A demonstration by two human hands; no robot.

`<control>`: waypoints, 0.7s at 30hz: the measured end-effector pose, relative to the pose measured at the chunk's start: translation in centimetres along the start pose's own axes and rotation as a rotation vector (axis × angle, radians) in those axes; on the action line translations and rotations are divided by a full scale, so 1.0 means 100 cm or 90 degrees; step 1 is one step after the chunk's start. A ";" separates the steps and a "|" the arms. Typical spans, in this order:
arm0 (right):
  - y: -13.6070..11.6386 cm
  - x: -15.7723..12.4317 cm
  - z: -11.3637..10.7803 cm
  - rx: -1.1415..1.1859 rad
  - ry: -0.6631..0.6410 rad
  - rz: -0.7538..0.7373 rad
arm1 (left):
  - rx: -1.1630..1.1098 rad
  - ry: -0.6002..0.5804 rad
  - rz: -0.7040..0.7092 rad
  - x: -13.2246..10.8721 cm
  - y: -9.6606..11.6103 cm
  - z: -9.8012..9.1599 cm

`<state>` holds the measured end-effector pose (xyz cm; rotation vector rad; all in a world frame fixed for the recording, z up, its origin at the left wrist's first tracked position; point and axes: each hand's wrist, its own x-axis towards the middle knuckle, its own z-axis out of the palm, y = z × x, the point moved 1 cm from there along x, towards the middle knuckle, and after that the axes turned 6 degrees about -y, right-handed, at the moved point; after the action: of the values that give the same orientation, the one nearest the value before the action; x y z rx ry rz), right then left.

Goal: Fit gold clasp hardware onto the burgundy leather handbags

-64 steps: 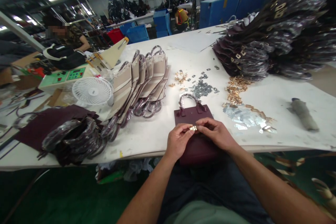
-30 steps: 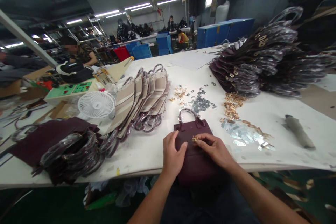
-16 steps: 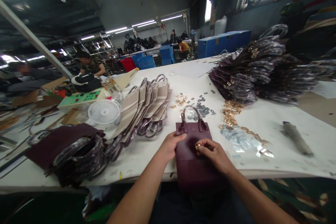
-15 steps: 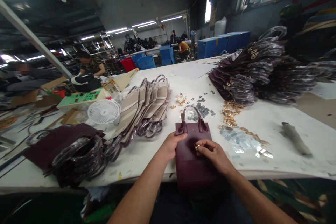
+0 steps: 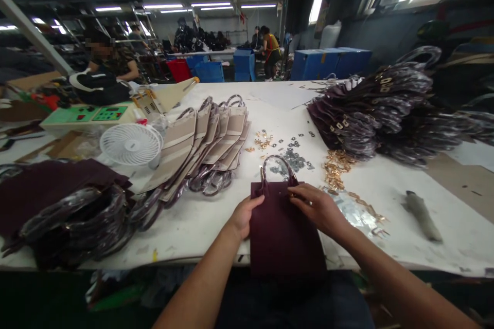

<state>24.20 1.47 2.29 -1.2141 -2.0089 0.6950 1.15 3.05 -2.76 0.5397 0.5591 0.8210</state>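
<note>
A small burgundy bag (image 5: 283, 231) lies flat over the near edge of the white table (image 5: 389, 185), its plastic-wrapped handle (image 5: 275, 162) pointing away from me. My left hand (image 5: 242, 214) grips the bag's left edge, thumb on top. My right hand (image 5: 319, 208) rests on the bag's upper right corner, fingers curled and pinching at the top edge near the handle base. The small gold fitting is not visible under the fingers.
Beige bags (image 5: 216, 131) fan out to the left, beside a white fan (image 5: 131, 145) and dark wrapped bags (image 5: 65, 211). A big pile of dark bags (image 5: 389, 108) fills the right. Gold fittings (image 5: 335, 167), silver plates (image 5: 293, 159) and a grey tool (image 5: 422, 212) lie around. A person (image 5: 106, 69) sits far left.
The bag has slid toward me over the table edge. My right hand moved from the bag's middle up to its top right corner. My left hand slipped to the left edge. The view swung.
</note>
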 end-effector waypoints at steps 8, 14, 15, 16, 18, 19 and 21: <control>0.003 0.025 0.008 -0.121 -0.083 0.003 | -0.035 -0.009 -0.023 0.003 0.003 -0.005; 0.004 0.029 0.006 -0.203 -0.147 0.006 | -0.057 0.012 -0.016 0.004 0.005 -0.005; 0.003 0.029 0.005 -0.217 -0.155 0.007 | -0.059 0.013 -0.016 0.005 0.005 -0.005; 0.001 0.031 0.005 -0.235 -0.164 0.008 | -0.060 0.014 -0.017 0.005 0.005 -0.006; -0.003 0.034 0.004 -0.282 -0.185 0.009 | -0.056 0.018 -0.015 0.006 0.006 -0.006; -0.006 0.037 0.005 -0.312 -0.197 0.008 | -0.053 0.021 -0.015 0.006 0.006 -0.007; -0.010 0.043 0.007 -0.373 -0.221 0.005 | -0.049 0.026 -0.017 0.007 0.005 -0.007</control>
<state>21.65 4.87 3.77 -1.5029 -2.6147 0.3357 0.78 4.06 -3.13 0.4458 0.5684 0.8264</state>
